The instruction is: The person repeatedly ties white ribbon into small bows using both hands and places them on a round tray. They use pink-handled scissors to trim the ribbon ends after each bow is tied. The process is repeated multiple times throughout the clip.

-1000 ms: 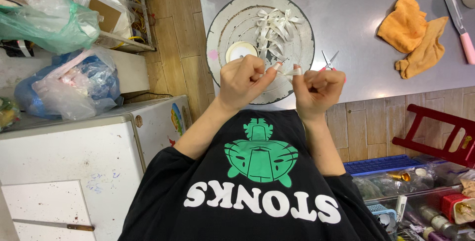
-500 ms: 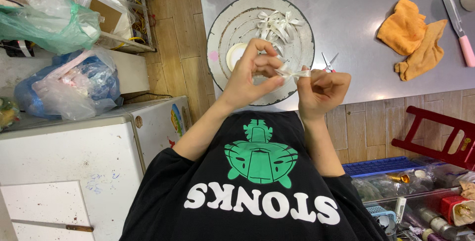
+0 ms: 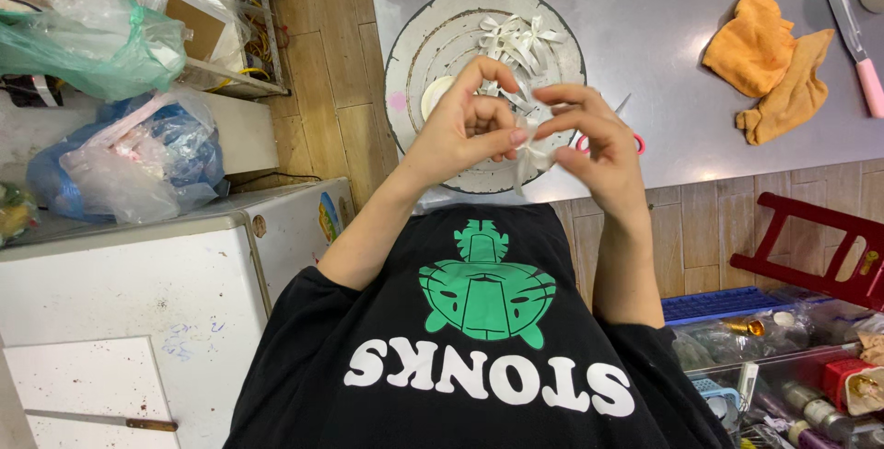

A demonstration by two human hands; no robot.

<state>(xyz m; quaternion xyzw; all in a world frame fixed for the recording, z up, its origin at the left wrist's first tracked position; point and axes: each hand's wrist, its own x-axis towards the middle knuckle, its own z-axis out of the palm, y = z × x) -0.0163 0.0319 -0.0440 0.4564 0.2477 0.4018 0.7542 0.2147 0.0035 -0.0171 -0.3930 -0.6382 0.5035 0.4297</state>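
Two hands meet above the near rim of a round white tray (image 3: 419,62) on the grey counter (image 3: 672,25): the left hand (image 3: 460,127) and the right hand (image 3: 589,140) both pinch one white ribbon piece (image 3: 532,140) between curled fingertips. More white ribbon bows (image 3: 516,36) lie in the tray beyond the hands, and red-handled scissors (image 3: 612,140) lie on the counter, partly hidden by the right hand. An orange cloth (image 3: 769,62) lies far right on the counter; a green plastic bag (image 3: 87,48) and a blue plastic bag (image 3: 129,163) sit left.
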